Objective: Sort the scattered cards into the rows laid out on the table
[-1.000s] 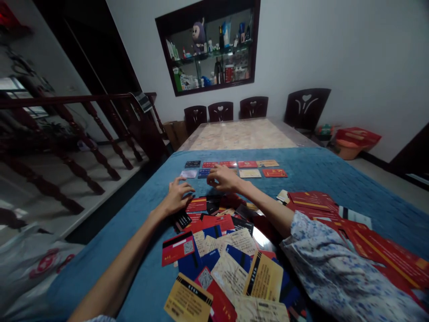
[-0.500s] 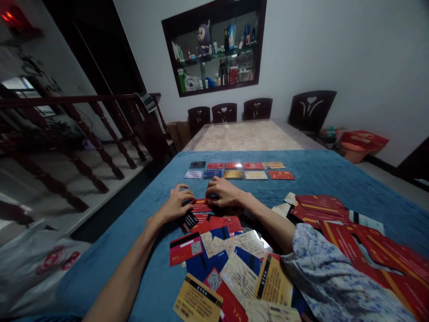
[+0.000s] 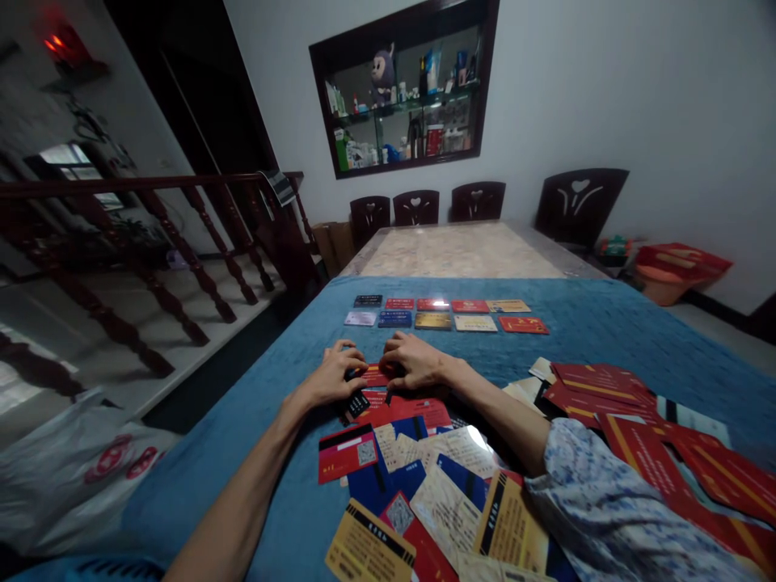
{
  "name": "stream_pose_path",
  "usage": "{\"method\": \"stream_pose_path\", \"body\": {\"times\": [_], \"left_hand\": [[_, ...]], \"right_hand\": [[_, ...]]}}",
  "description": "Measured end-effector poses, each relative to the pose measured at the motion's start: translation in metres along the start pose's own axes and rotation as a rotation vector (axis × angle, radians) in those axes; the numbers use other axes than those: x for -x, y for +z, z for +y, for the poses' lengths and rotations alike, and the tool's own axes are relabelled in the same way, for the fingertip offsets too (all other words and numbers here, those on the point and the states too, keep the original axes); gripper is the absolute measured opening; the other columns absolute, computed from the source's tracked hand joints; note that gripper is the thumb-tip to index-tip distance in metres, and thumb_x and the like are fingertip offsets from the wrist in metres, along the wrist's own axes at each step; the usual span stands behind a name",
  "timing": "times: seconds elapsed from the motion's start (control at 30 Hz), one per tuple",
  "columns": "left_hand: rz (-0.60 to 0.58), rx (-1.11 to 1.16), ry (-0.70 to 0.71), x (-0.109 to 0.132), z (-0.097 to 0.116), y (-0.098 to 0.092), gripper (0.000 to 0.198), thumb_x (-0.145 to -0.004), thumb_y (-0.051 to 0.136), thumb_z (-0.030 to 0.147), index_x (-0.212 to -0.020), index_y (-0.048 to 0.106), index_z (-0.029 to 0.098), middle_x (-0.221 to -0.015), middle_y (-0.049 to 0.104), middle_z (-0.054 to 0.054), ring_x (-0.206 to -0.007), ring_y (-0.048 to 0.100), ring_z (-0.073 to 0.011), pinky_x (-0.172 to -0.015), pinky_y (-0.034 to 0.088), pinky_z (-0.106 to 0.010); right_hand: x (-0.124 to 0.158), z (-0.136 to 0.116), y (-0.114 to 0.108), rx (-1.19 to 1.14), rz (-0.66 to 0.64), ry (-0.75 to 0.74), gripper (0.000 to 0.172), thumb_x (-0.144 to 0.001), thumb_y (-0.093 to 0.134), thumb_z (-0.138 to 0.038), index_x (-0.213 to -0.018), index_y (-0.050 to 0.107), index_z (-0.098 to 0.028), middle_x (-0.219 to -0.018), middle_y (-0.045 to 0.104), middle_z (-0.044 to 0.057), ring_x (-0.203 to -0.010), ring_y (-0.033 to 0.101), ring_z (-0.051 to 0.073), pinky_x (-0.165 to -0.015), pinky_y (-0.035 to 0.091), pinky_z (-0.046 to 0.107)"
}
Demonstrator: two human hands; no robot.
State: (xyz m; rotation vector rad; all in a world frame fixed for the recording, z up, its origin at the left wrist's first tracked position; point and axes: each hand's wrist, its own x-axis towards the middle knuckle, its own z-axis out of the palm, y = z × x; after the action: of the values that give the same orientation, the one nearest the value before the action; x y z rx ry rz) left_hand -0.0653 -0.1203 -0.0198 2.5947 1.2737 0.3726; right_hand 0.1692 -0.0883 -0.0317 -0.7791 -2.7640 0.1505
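At the far end of a loose heap of cards, a red card [image 3: 375,375] lies between my two hands. My left hand [image 3: 333,375] is curled at its left end, thumb and fingers bent against the edge. On the other end rest the bent fingers of my right hand [image 3: 418,362], which hide part of the card. A black card [image 3: 358,403] sticks out below my left thumb. Closer to me spread more cards, among them a magenta card with a dark stripe [image 3: 348,453], a gold card [image 3: 371,543] and a cream card [image 3: 445,509].
Beyond my hands, cards lie in two rows, with a gold card [image 3: 432,321] in the nearer one. Red card sleeves [image 3: 651,469] pile up at the right on the blue cloth [image 3: 291,477]. A white plastic bag [image 3: 66,477] is at the left. Chairs [image 3: 478,200] stand behind the table.
The whole view has shifted slightly, so everything sits a little further right and lower. Both hands stay at the red card, with the right fingers curled slightly differently.
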Motion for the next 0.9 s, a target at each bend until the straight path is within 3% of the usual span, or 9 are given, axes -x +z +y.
{"method": "stream_pose_path", "body": {"times": [0.27,0.47,0.67,0.9], "left_hand": [[0.015,0.0,-0.034,0.0,-0.007,0.002,0.027,-0.085,0.066,0.04,-0.1,0.077,0.021,-0.108,0.065,-0.009,-0.114,0.045,-0.0279,-0.099,0.037,-0.048],[0.04,0.007,-0.024,0.0,-0.008,0.002,0.023,-0.085,0.063,0.028,-0.102,0.077,0.023,-0.102,0.068,-0.007,-0.115,0.045,-0.0276,-0.103,0.036,-0.049],[0.167,0.063,-0.036,-0.005,-0.02,0.008,0.026,-0.083,0.057,0.012,-0.095,0.078,0.022,-0.093,0.072,-0.006,-0.113,0.049,-0.0261,-0.103,0.04,-0.048],[0.307,0.142,-0.108,-0.01,-0.026,0.018,0.02,-0.08,0.061,0.011,-0.09,0.077,0.018,-0.092,0.068,-0.008,-0.109,0.056,-0.0244,-0.097,0.046,-0.043]], "right_hand": [[-0.001,0.005,0.004,-0.054,0.055,-0.032,0.019,-0.079,0.071,-0.033,-0.089,0.076,-0.018,-0.087,0.067,0.008,-0.086,0.051,0.021,-0.08,0.038,0.033],[0.0,0.009,0.004,-0.152,0.111,-0.046,0.021,-0.088,0.062,-0.031,-0.092,0.077,-0.017,-0.086,0.072,0.007,-0.081,0.055,0.018,-0.083,0.039,0.033],[0.004,0.012,0.006,-0.204,0.169,0.017,0.032,-0.099,0.049,-0.034,-0.093,0.075,-0.016,-0.083,0.072,0.007,-0.08,0.056,0.018,-0.083,0.04,0.033],[0.002,0.021,0.017,-0.127,0.181,0.054,0.013,-0.089,0.059,-0.016,-0.089,0.072,-0.017,-0.078,0.066,0.004,-0.074,0.053,0.016,-0.081,0.041,0.033]]}}
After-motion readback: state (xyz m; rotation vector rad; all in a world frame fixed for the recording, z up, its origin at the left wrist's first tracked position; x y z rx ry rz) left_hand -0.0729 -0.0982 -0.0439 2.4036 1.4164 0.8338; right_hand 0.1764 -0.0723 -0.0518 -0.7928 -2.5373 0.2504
